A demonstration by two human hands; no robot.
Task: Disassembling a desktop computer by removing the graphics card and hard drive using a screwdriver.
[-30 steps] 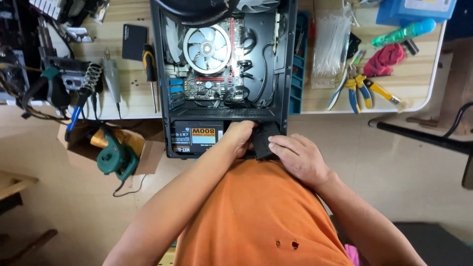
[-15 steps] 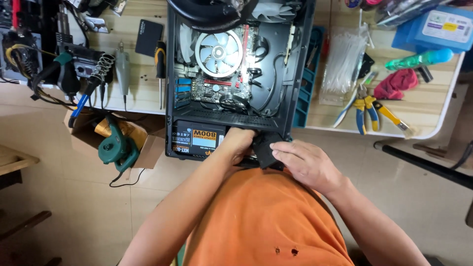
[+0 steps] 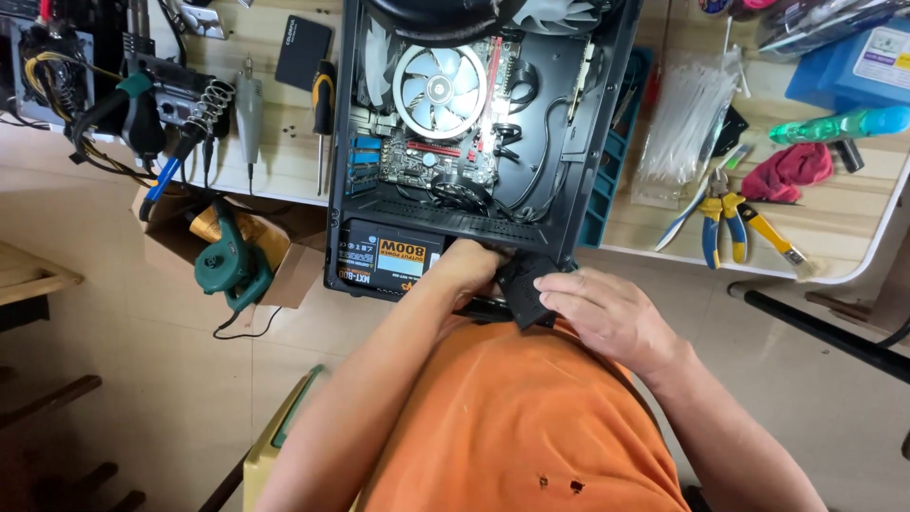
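Pale wooden bench (image 3: 284,171): both hands, left (image 3: 471,268) and right (image 3: 611,318), grip a matte black cable bundle (image 3: 523,289) (by open metal case (image 3: 569,204)).

The power supply's orange-and-black label (image 3: 396,258) sits just left of my left hand (image 3: 471,268). A clear bag of white cable ties (image 3: 684,128) lies on the bench (image 3: 853,228), and a blue box with a white label (image 3: 886,59) stands far right.

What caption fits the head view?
Both hands, left and right, grip a black part at the open PC case.

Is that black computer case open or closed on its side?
Open: the black metal computer case has no side panel on, baring its round white cooling fan.
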